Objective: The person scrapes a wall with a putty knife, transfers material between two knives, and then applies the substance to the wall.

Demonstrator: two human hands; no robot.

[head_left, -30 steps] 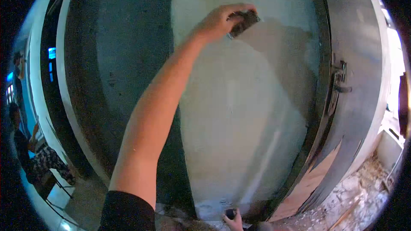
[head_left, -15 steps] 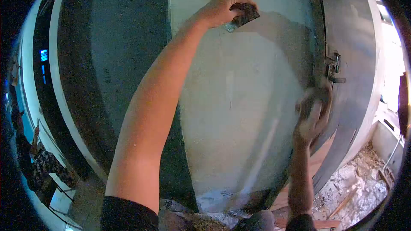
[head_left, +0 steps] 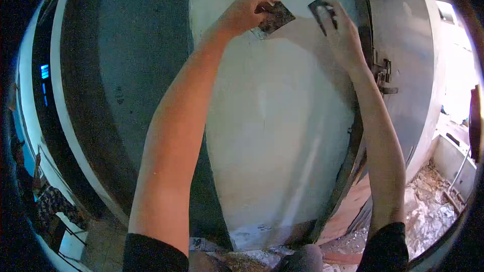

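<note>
- Over the upper middle of the pale panel (head_left: 262,121), the left hand (head_left: 246,12) is pinching a dark plate (head_left: 277,19) between thumb and fingers.
- The dark plate is lying to the right of that hand, its long lower edge slanting up toward the panel's right side (a paler strip is showing at its lower left).
- Over the panel's upper right, the right hand (head_left: 345,38) is gripping a narrow dark tool (head_left: 318,10) with its fingers curled around it; blur is hiding exactly where the thumb is pressing.
- The narrow dark tool is sitting up and to the left of the right hand, its long axis running from upper left to lower right across the panel.
- So both pieces are facing each other between the hands, at nearly the same height on the panel, well apart from touching; each is lying nearest the hand holding it.
- Whether either piece is touching the panel, I cannot tell.
</note>
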